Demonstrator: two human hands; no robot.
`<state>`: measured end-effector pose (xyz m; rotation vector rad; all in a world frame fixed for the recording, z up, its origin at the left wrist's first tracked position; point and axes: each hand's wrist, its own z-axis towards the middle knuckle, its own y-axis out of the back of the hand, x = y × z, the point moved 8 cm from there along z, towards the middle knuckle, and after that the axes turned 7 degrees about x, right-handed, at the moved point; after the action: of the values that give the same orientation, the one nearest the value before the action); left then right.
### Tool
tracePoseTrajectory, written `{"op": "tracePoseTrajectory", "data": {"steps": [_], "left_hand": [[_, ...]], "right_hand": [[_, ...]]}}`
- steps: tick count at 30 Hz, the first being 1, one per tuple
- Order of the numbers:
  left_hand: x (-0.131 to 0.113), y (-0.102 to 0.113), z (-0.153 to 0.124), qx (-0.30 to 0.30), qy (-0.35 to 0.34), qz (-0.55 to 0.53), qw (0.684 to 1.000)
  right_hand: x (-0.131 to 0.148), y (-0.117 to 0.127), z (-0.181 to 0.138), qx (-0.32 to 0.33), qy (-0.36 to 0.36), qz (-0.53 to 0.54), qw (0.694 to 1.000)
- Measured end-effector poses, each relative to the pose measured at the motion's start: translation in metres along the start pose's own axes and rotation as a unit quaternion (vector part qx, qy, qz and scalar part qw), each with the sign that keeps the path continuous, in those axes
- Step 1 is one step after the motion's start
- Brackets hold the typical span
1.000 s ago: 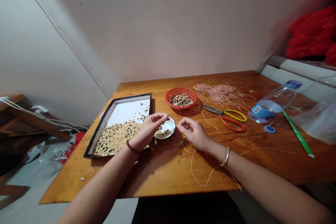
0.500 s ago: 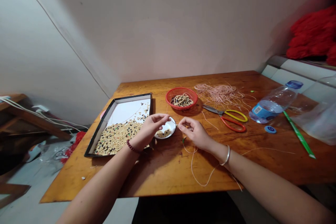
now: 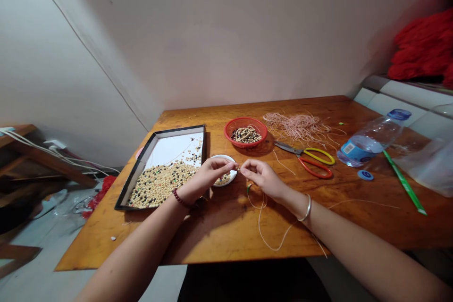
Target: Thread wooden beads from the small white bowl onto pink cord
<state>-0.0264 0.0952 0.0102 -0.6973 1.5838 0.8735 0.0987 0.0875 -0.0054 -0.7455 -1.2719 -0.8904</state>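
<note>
My left hand (image 3: 208, 177) and my right hand (image 3: 264, 178) meet fingertip to fingertip above the wooden table (image 3: 226, 226), just in front of a small white dish (image 3: 226, 178) of beads. The left hand pinches a small bead at its tips. The right hand pinches the end of a thin pink cord (image 3: 264, 233) that loops down over the table toward me. A green bead (image 3: 248, 187) hangs on the cord under the right hand. A black-rimmed tray (image 3: 166, 151) heaped with tan beads lies left of the left hand.
A red basket (image 3: 245, 125) of beaded strands stands behind the dish. A tangle of pink cords (image 3: 297, 125), yellow-and-orange scissors (image 3: 311, 160), a lying water bottle (image 3: 371, 139), its blue cap (image 3: 365, 175), a green stick (image 3: 405, 183) and a clear plastic bag (image 3: 432, 165) lie to the right.
My left hand moved right off the dish until its pinched fingertips met those of the right hand. The right hand stayed nearly in place.
</note>
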Motion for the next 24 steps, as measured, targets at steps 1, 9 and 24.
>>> {"op": "tracePoseTrajectory", "data": {"steps": [1,9,24], "left_hand": [[-0.001,0.0,0.0,-0.002,0.001,0.006,1.0],[-0.007,-0.001,-0.002,-0.015,-0.003,0.032,0.999],[-0.01,-0.005,0.001,0.001,-0.052,0.111,0.992]], "right_hand": [[-0.001,0.0,0.0,-0.001,-0.008,0.011,1.0],[-0.022,0.009,-0.003,-0.022,-0.112,0.234,0.965],[-0.02,-0.009,-0.005,0.058,-0.133,0.121,0.982]]}}
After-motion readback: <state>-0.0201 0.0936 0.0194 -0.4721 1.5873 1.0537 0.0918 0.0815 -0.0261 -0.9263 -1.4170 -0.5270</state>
